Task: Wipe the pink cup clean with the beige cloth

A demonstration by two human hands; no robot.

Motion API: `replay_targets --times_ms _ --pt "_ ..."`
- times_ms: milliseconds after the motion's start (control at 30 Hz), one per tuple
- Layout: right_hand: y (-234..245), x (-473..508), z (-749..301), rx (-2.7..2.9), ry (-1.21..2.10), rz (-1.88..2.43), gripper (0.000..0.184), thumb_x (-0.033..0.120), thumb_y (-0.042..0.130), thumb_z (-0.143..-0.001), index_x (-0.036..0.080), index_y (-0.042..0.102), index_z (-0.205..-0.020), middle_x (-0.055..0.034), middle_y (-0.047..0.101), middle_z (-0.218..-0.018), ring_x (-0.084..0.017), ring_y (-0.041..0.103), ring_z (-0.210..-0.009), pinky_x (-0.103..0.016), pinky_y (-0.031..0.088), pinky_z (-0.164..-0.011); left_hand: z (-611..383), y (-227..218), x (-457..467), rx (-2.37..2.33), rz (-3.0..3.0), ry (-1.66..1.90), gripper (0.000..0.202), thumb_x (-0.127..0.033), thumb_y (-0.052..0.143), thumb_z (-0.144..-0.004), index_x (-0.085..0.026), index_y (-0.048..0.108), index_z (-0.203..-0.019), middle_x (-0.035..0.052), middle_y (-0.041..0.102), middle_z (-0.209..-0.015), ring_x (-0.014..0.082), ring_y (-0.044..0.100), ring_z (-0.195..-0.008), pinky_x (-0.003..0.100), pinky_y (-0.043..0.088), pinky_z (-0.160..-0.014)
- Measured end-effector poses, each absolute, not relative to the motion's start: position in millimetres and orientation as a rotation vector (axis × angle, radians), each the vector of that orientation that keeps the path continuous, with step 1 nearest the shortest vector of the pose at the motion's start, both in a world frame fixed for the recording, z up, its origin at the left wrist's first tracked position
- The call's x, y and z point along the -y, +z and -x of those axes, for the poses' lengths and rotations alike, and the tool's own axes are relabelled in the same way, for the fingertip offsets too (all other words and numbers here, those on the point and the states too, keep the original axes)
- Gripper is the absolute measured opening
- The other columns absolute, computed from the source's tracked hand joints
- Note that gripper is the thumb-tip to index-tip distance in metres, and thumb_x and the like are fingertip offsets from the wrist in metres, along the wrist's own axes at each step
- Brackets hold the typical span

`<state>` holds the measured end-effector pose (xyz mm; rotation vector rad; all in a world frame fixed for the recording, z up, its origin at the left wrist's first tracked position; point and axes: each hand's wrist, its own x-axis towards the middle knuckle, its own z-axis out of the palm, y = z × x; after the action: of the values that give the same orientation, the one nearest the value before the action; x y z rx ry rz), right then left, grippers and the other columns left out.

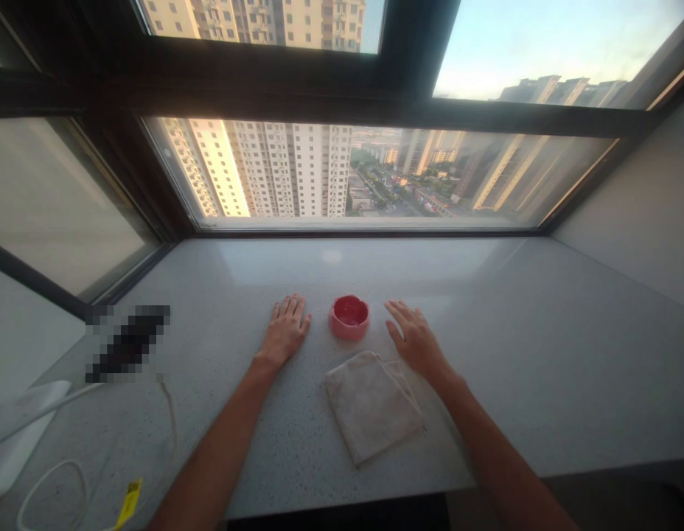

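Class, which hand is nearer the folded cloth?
Right. The right hand rests beside the far corner of the folded cloth; the left hand lies farther off, past its left side.

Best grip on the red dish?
Pinch the scalloped rim of the red dish from straight above, across its width. It is low and round and sits flat on the sill, so nothing can slide under it; the dips in the rim should seat a thumb and finger.

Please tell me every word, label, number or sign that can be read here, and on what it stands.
Nothing can be read: the yellow tag on the white cable has a small dark print, too small to read, and the pixelated object on the stone sill shows nothing legible.
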<state>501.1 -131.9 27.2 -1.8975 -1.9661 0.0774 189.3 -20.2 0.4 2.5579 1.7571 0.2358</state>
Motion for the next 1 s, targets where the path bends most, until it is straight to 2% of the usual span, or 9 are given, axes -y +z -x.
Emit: replay_targets --times_ms 133,200,267,367,533,633,767,900,1000 --pt "30.1 216.8 -451.0 2.302 0.123 1.512 0.064 0.043 0.042 -0.112 0.03 0.032 -0.173 -0.0048 0.038 -0.177 -0.029 0.027 -0.168 -0.058 0.025 -0.137 -190.2 0.8 21.2 -1.753 -2.558 0.23 0.065 -0.041 0.03 -0.112 -0.01 0.038 -0.169 0.0135 0.03 -0.18 0.0314 0.028 -0.168 0.052 0.019 -0.14" --pt "19.5 255.3 -431.4 2.468 0.092 1.36 0.088 0.057 0.061 -0.103 0.028 0.021 -0.176 -0.0092 0.036 -0.177 -0.034 0.03 -0.167 -0.061 0.026 -0.136 -190.8 1.6 22.0 -1.751 -2.558 0.226 0.065 -0.041 0.03 -0.112 -0.011 0.038 -0.169 0.0135 0.031 -0.179 0.0312 0.028 -0.168 0.053 0.02 -0.139" --pt "6.1 282.7 -420.5 2.533 -0.133 1.232 0.088 0.047 0.068 -0.101 0.019 0.028 -0.174 -0.0128 0.04 -0.174 -0.035 0.036 -0.164 -0.057 0.023 -0.138 -191.4 2.1 22.6 -1.754 -2.558 0.225 0.065 -0.041 0.03 -0.112 -0.011 0.038 -0.169 0.0135 0.031 -0.179 0.031 0.029 -0.168 0.053 0.02 -0.139" --pt "-6.9 303.2 -421.3 2.556 -0.364 1.048 0.062 0.023 0.061 -0.106 0.016 0.046 -0.166 -0.0086 0.05 -0.17 -0.03 0.046 -0.159 -0.048 0.023 -0.139 -191.6 1.4 22.5 -1.767 -2.562 0.232 0.064 -0.042 0.031 -0.112 -0.013 0.039 -0.169 0.0127 0.032 -0.179 0.0308 0.03 -0.168 0.053 0.02 -0.139" --pt "13.1 297.2 -454.9 2.114 0.587 1.178 0.048 0.042 0.05 -0.112 0.025 0.063 -0.156 -0.0073 0.075 -0.143 -0.029 0.07 -0.136 -0.037 0.057 -0.115 -190.7 -1.7 20.3 -1.757 -2.554 0.267 0.063 -0.041 0.031 -0.112 -0.015 0.042 -0.168 0.0125 0.034 -0.178 0.0307 0.031 -0.167 0.053 0.022 -0.139" --pt "46.8 262.7 -476.9 1.189 0.981 1.613 0.069 0.068 0.053 -0.104 0.015 0.074 -0.143 -0.0157 0.084 -0.119 -0.039 0.081 -0.11 -0.045 0.068 -0.091 -190.2 -2.6 19.1 -1.745 -2.549 0.283 0.064 -0.041 0.03 -0.112 -0.013 0.04 -0.168 0.0134 0.033 -0.179 0.0311 0.03 -0.168 0.053 0.021 -0.139" --pt "88.9 188.9 -481.4 0.855 0.521 1.689 0.077 0.07 0.06 -0.099 0.01 0.069 -0.145 -0.0201 0.08 -0.127 -0.041 0.075 -0.121 -0.053 0.061 -0.104 -190.0 -3.0 17.9 -1.742 -2.542 0.287 0.065 -0.041 0.031 -0.111 -0.012 0.041 -0.168 0.0144 0.033 -0.178 0.0316 0.03 -0.167 0.055 0.021 -0.139" --pt "84.6 123.2 -450.4 1.588 0.034 1.459 0.061 0.038 0.051 -0.105 0.01 0.055 -0.159 -0.0192 0.059 -0.161 -0.037 0.05 -0.155 -0.056 0.039 -0.129 -189.4 -4.9 16.8 -1.736 -2.549 0.303 0.064 -0.041 0.032 -0.111 -0.013 0.041 -0.168 0.0139 0.034 -0.178 0.0316 0.031 -0.167 0.054 0.022 -0.138" --pt "52.2 97.3 -420.8 2.053 -0.052 1.496 0.065 0.026 0.058 -0.1 0.004 0.051 -0.161 -0.022 0.05 -0.168 -0.037 0.044 -0.159 -0.055 0.034 -0.132 -189.0 -6.5 16.8 -1.73 -2.554 0.329 0.063 -0.041 0.033 -0.111 -0.014 0.043 -0.167 0.0144 0.035 -0.178 0.0322 0.032 -0.167 0.055 0.023 -0.138"
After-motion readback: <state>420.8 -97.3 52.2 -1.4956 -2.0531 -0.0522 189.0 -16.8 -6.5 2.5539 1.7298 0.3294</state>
